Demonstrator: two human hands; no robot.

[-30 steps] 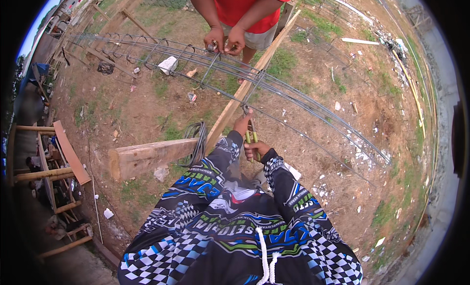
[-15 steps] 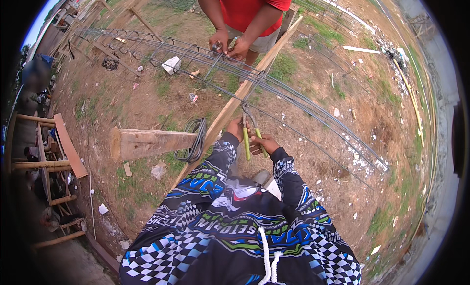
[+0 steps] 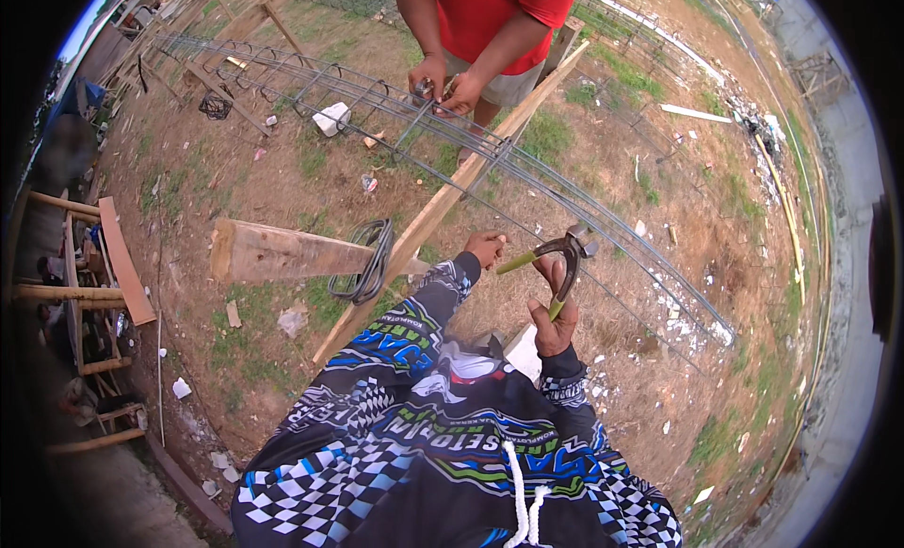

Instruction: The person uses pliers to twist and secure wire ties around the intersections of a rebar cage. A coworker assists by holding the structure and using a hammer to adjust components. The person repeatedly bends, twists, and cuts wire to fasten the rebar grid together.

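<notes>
My right hand [image 3: 554,324] is closed around a pair of end-cutting pincers [image 3: 569,265] with green grips and a dark metal head. The jaws point up and to the right, and the handles are spread. Just left of one grip, my left hand [image 3: 487,249] has its fingers drawn together; whatever they pinch, if anything, is too small to make out. Beyond both hands, a long rebar cage [image 3: 414,126] of bars and stirrups rests across a wooden beam [image 3: 461,185].
Across the cage, a person in a red shirt [image 3: 513,25] has both hands at the bars. A coil of dark wire [image 3: 365,265] hangs on a wooden post [image 3: 278,251] at my left. Bar ends [image 3: 720,331] stick out to the right. Wooden frames [image 3: 75,289] stand far left.
My left hand has come off the pincers' handle. My right hand has turned the pincers, swinging the head to the right and spreading the handles.
</notes>
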